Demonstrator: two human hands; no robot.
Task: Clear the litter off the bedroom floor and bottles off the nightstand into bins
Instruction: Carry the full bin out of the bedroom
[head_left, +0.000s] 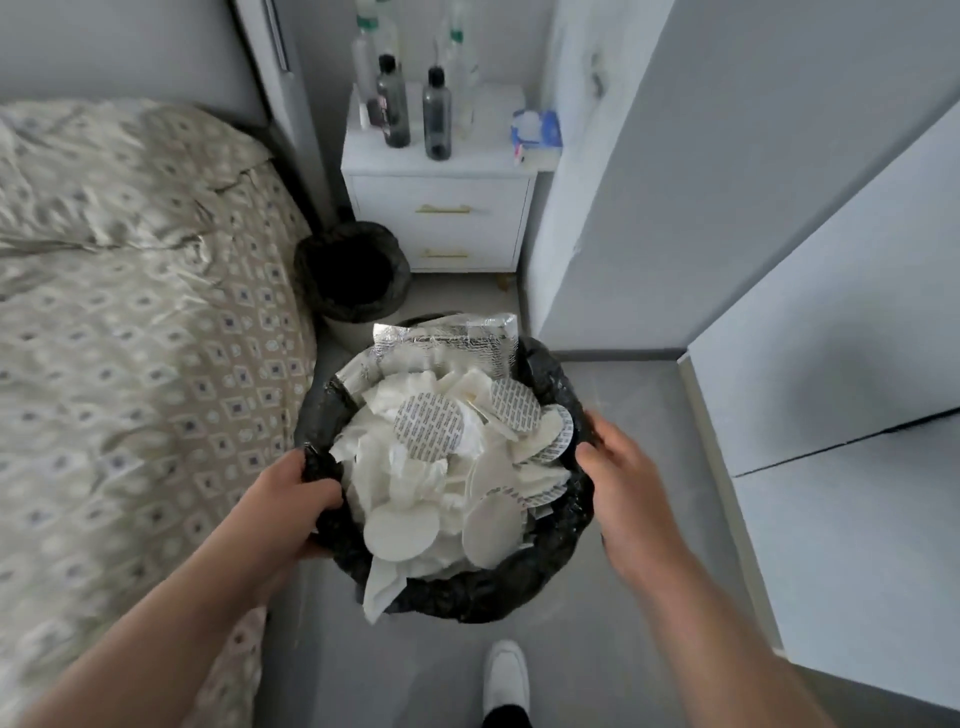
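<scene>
A bin lined with a black bag (467, 592) sits between my hands, full of white round pads, tissue and a silver foil sheet (447, 345). My left hand (298, 501) grips the bag's left rim. My right hand (621, 478) holds the right side, fingers curled round the rim. A second black-lined bin (353, 275) stands on the floor beyond it, by the nightstand (441, 208). On the nightstand stand two dark bottles (436, 114) and several clear ones (363, 57) behind.
The bed (135, 312) with a patterned cover fills the left. White cabinets (831, 312) line the right. A tissue pack (537, 130) lies on the nightstand's right edge. My white shoe (506, 675) is on the grey floor below the bin.
</scene>
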